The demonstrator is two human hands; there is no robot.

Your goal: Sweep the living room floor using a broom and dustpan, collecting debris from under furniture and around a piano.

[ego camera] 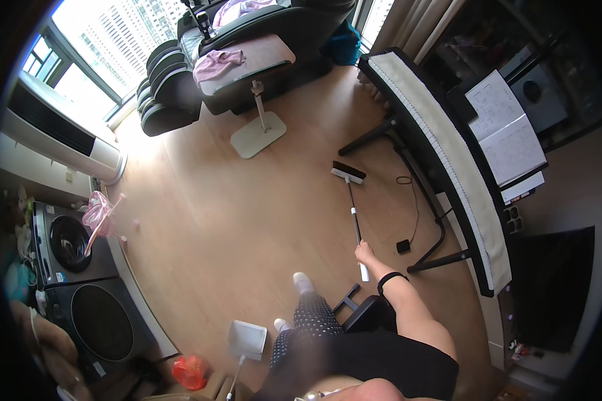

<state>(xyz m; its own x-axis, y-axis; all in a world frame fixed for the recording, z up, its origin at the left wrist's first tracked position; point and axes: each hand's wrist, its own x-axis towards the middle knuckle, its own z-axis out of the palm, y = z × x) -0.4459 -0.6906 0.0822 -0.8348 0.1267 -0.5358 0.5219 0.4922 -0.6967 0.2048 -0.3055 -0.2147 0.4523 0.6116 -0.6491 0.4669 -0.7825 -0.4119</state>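
Observation:
My right hand (pixel 365 252) grips the handle of a broom (pixel 357 228), with the handle's white end sticking out below my fist. The broom's head (pixel 348 173), white with dark bristles, rests on the wood floor (pixel 220 215) beside the keyboard stand. My left hand is out of view. A long-handled white dustpan (pixel 248 340) is on the floor by my feet, and its handle runs off towards the bottom edge.
An electric piano (pixel 446 150) on a black stand (pixel 421 263) fills the right, with a cord and power adapter (pixel 403 246) beneath. A black stool (pixel 371 313) is near my legs. Ahead are a white-based side table (pixel 258 135) and a massage chair (pixel 170 95). Washing machines (pixel 103 321) line the left.

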